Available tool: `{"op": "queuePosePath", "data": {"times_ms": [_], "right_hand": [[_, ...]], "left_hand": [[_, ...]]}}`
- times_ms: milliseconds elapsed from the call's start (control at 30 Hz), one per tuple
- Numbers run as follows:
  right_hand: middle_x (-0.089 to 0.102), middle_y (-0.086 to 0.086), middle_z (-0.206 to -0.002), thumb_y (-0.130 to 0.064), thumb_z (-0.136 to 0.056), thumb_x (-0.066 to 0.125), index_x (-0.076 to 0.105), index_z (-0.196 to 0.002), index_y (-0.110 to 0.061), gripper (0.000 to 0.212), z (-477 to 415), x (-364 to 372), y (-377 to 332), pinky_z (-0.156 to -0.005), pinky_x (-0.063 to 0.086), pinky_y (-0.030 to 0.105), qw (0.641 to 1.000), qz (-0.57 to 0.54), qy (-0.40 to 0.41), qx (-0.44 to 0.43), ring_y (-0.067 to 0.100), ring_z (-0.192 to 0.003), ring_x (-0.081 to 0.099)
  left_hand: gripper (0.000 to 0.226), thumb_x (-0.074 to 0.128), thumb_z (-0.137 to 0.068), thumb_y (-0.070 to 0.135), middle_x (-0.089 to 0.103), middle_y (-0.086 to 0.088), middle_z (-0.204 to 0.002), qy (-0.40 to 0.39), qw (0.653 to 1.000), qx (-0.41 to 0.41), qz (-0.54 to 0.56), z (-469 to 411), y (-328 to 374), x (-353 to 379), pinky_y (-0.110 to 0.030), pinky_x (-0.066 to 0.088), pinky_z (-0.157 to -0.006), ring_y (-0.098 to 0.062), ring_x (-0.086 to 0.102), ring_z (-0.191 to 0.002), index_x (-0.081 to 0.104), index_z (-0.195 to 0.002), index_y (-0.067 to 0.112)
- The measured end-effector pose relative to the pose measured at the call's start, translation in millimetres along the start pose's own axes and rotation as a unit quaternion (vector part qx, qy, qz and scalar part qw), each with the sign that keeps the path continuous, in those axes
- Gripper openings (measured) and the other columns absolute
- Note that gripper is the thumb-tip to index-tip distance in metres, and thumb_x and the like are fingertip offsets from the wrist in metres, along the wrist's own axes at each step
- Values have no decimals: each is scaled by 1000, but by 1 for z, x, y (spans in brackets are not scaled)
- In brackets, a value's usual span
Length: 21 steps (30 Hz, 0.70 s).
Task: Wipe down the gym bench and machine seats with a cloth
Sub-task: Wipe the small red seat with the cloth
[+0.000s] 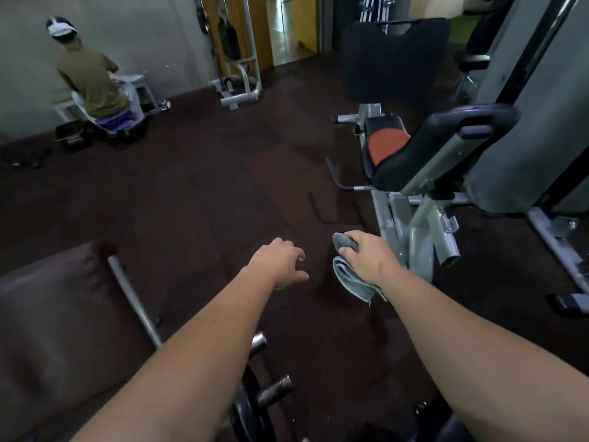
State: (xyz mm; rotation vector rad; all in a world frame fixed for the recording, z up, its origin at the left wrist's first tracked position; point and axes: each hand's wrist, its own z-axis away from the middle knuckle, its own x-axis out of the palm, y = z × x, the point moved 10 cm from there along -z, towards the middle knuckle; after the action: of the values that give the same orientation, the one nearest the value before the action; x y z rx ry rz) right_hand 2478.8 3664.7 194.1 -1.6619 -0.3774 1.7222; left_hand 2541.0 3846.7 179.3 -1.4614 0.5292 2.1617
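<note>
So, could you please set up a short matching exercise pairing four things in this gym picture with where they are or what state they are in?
Things:
1. cloth
2. left hand
3. machine seat
4. bench

Places or states:
A. lower left, dark padded
B. empty, fingers spread
C. black with an orange patch, at right
D. bunched in the right hand

Pairs: 1-D, 2-B, 3-C, 4-A
</note>
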Motion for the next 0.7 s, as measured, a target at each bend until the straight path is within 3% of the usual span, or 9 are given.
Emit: {"op": "queuePosePath", "data": {"times_ms": [167, 300, 700], "right_hand": [[71, 0, -114, -32, -98, 64, 66, -127, -26, 30, -85, -12, 0, -85, 39, 25, 1000, -4, -12, 9, 22, -109, 63], [71, 1, -110, -33, -97, 62, 67, -121, -26, 25, -164, -22, 12, -88, 47, 32, 999, 15, -32, 10, 24, -104, 64], [72, 3, -111, -33, -95, 60, 67, -116, -24, 24, -419, -45, -27, -93, 50, 36, 984, 96, -121, -86, 28, -106, 65]], "left_hand": [[57, 64, -93, 60, 55, -1, -141, 0, 1000, -2, 10, -83, -20, -26, -49, 44, -108, -25, 43, -135, 58, -141, 32], [57, 63, -93, 59, 56, 0, -139, 4, 1000, -16, 25, -153, -35, -44, -45, 43, -104, -24, 43, -134, 58, -142, 31], [56, 64, -93, 59, 59, 2, -134, 49, 983, -134, 117, -329, -121, -115, -43, 45, -103, -24, 45, -132, 59, -141, 31]]}}
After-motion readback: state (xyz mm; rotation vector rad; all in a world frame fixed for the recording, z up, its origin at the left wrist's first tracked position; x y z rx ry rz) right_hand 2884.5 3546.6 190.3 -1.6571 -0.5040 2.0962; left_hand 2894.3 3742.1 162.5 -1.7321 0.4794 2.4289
